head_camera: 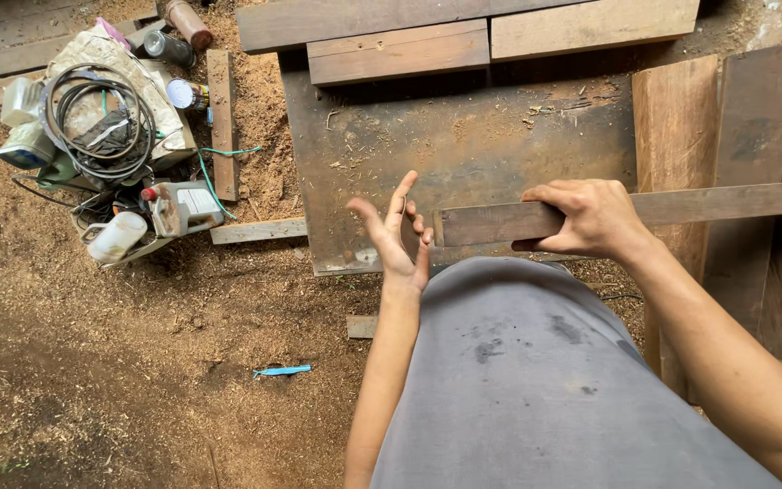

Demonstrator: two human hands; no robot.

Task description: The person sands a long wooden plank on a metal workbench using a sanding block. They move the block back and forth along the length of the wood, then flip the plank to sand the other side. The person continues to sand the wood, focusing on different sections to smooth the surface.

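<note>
On the far left, at about ten o'clock, we see a pile of stuff on the sawdust ground (pixel 138 362): a coil of black hose (pixel 101 122), some cans (pixel 174 45) and a small machine (pixel 178 206). A little blue thing (pixel 282 370) lies on the dirt down at seven o'clock.

Next we come to our left hand (pixel 395 237), near the middle. It is open, with the palm up and the fingers spread and a bit bent. It holds nothing. It sits just beside the left end of the wood strip (pixel 726 201) and we cannot tell if a fingertip touches it.

The wood strip is long and thin. It lies flat and runs side to side, from nine o'clock to three o'clock, with the right end a tiny bit higher. Its left end points at our left hand. It rests over a big dark board (pixel 463 154) and some brown planks (pixel 753 118) at two o'clock.

Our right hand (pixel 590 217) wraps around the strip near its left end, fingers curled tight over the top.

More planks (pixel 400 50) lie across at twelve o'clock. Our grey shirt (pixel 536 389) fills the bottom.
</note>
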